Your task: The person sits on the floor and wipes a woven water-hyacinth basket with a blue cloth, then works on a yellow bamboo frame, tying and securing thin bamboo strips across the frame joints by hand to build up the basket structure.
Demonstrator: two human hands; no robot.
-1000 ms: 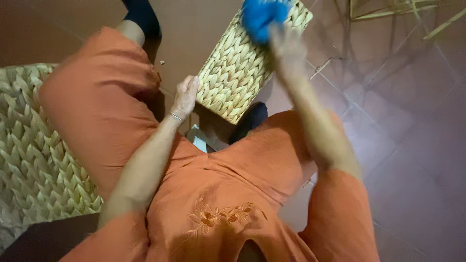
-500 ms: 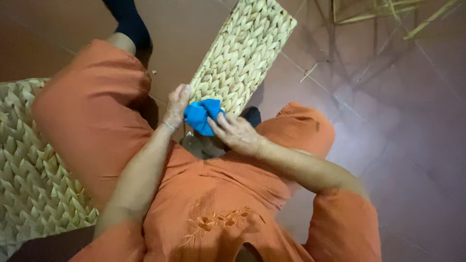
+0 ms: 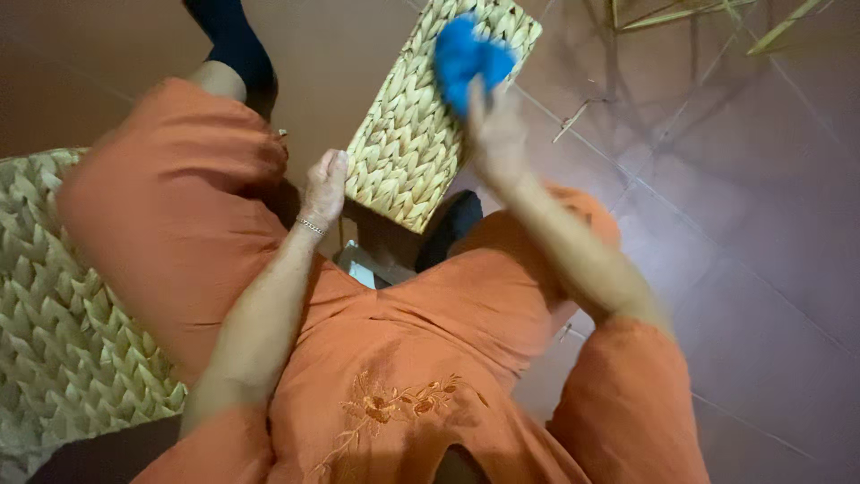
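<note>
**Woven panel, cloth on top**

Item: flat rectangular woven straw panel [image 3: 412, 134], tilted, resting betw. knees. Left hand [image 3: 324, 186] fingers curled on its lower left edge. Right hand [image 3: 494, 134] blurred, closed round crumpled blue cloth [image 3: 468, 56], pressed to panel's upper part. Surrounds: larger woven straw mat [image 3: 63, 350] at left; dry straw strips [image 3: 708, 16] on reddish tiled floor [image 3: 717, 224], far right.

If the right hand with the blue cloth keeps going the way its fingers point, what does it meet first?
The right hand points up the woven panel, with the blue cloth at its fingertips. Straight on, it would likely run off the panel's far edge onto the tiled floor; depth is unclear in this blurred view.
</note>
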